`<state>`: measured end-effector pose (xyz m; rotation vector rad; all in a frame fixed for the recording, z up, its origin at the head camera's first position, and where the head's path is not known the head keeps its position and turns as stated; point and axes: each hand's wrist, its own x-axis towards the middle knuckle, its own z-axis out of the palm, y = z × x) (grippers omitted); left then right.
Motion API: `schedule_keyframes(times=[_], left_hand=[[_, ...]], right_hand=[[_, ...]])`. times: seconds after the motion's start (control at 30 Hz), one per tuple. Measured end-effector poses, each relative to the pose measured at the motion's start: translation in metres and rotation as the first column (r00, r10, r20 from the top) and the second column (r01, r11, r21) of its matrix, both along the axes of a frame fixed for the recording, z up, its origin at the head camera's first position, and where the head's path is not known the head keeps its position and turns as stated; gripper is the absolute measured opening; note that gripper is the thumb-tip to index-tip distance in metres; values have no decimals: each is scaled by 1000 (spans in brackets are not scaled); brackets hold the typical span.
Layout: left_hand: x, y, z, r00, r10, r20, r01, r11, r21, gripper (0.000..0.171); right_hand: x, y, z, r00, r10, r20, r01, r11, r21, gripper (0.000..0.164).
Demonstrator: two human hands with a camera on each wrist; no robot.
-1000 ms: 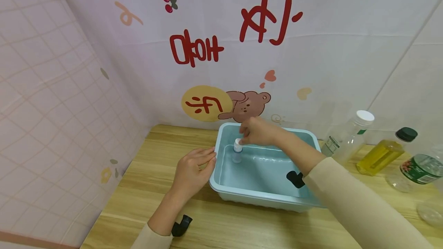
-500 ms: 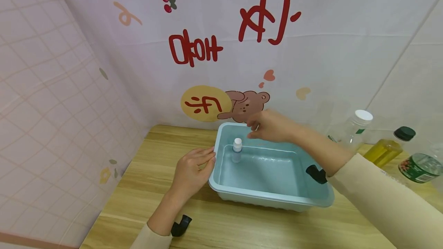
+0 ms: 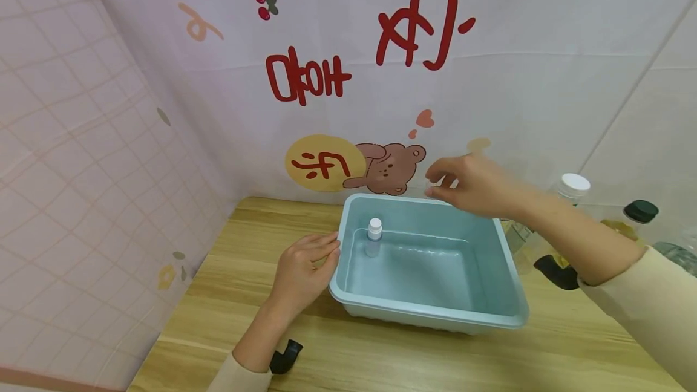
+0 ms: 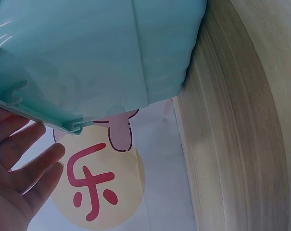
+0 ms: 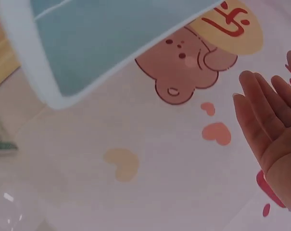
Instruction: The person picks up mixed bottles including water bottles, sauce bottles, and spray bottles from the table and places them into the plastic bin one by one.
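Observation:
A light blue plastic basin (image 3: pixel 430 312) stands on the wooden table. Inside it, by the left wall, a small clear bottle (image 3: pixel 374 238) with a white cap stands upright. My left hand (image 3: pixel 305 268) rests against the basin's left rim, fingers extended; in the left wrist view its fingertips touch the rim's underside. My right hand (image 3: pixel 471 183) is in the air above the basin's back right corner, holding nothing. Its fingers look relaxed and spread in the right wrist view.
Right of the basin stand a clear bottle with a white cap (image 3: pixel 575 182), a bottle of yellow liquid with a dark cap (image 3: pixel 641 211) and another clear bottle (image 3: pixel 675 256), partly behind my right arm. A wall cloth (image 3: pixel 512 95) hangs behind the table.
My right hand has left the small bottle's cap and moved up and to the right, past the basin's back rim. The small bottle stays standing in the basin. The left hand has not moved.

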<state>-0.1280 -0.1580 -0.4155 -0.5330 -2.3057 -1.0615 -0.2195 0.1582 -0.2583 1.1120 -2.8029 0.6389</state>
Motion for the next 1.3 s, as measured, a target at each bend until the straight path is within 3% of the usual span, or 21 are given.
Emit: schedule_keyframes(times=[0.23,0.53,0.87,1.07,1.3], left_hand=[[-1,-2,0,1000,-6,-6,6,1000,2,24],[-1,-4,2,1000,-2,-7,2,1000,-1,23],[0,-3,0,1000,-3,21,3,1000,3,23],[2,-2,2,999,-4,38,4,1000,8,23],[3,0,4,999,-3,32,3,1000,4,23]], right_hand=[[10,30,12,984,-37,-172,36,999,-9,26],[22,65,14,910,-185,-371,199,980,0,34],[31,101,0,871,-296,-392,288,954,-79,49],[35,125,-12,883,-385,-267,354,922,-158,71],[35,152,-30,874,-450,-183,423,890,-170,93]])
